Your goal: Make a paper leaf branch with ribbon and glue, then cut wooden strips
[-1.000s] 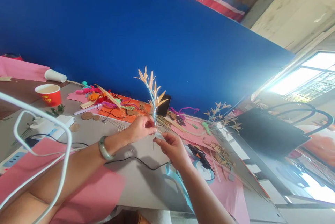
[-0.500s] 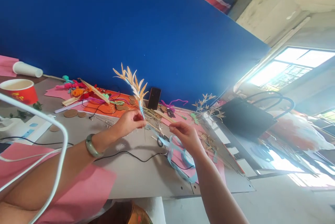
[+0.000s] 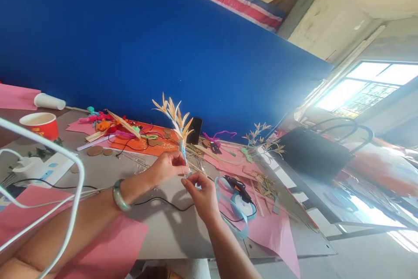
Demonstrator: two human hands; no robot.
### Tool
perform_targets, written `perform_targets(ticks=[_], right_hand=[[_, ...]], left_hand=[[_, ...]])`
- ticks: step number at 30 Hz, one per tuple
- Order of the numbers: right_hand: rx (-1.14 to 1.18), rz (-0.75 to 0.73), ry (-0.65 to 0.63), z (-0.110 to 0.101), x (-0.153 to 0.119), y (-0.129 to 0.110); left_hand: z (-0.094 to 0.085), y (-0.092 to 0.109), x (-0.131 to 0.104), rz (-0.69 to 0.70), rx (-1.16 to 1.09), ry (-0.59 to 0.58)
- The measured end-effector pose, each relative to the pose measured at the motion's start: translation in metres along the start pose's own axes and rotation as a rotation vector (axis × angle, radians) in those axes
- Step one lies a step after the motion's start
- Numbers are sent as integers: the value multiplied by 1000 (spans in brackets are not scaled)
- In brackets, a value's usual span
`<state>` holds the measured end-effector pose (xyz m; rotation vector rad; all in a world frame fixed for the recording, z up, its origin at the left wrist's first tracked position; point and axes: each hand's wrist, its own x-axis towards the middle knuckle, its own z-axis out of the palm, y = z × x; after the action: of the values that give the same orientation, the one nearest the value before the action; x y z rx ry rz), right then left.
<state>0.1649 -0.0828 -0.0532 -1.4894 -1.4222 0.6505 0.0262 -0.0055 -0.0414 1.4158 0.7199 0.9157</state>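
Note:
My left hand (image 3: pixel 170 166) is closed in a pinch around the stem of a branch of dried, straw-coloured leaves (image 3: pixel 178 120), which stands nearly upright. Pale blue ribbon wraps the stem (image 3: pixel 183 150) above the fingers. Right below, my right hand (image 3: pixel 201 192) pinches close to the lower end of the stem, its fingertips almost touching the left thumb. Whatever lies between those fingertips is hidden. A roll of pale blue ribbon (image 3: pixel 241 206) lies to the right of my right hand, loose loops around it, beside a black and orange tool (image 3: pixel 240 186).
Behind the hands a dark phone (image 3: pixel 195 131) leans against the blue partition (image 3: pixel 163 44). A second leafy branch (image 3: pixel 257 133) lies at the back right, near a black bag (image 3: pixel 316 161). At left are a red paper cup (image 3: pixel 41 130), a power strip (image 3: pixel 54 170) and a white cable (image 3: pixel 78 174) crossing the foreground.
My right hand has moved left and down, from a gap away to right beneath my left hand. The view has shifted, and the black and orange tool now shows by the ribbon roll.

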Motion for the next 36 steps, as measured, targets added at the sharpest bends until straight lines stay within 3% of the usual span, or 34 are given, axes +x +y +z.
perform_targets(ticks=[9,19,23,27,30,33,36], right_hand=[[62,34,-93,-1,-1,13],[17,-26,-43,0,-4,29],[-114,-87,-126,-32,1,40],[-382,-81,6,-84,13,50],[-558,-36,-14,-103,23,54],[-555,-96,-119,-91,25,51],[-460,-245,-243,-49,10,38]], left_hand=[[-2,-7,0,-53,-68,-119],[5,-12,2,-42,113,-81],[-1,-16,9,-41,188,-42],[-17,-21,14,-11,174,26],[-25,-30,16,-19,151,69],[-26,-39,20,1,117,72],[-26,-41,24,11,99,83]])
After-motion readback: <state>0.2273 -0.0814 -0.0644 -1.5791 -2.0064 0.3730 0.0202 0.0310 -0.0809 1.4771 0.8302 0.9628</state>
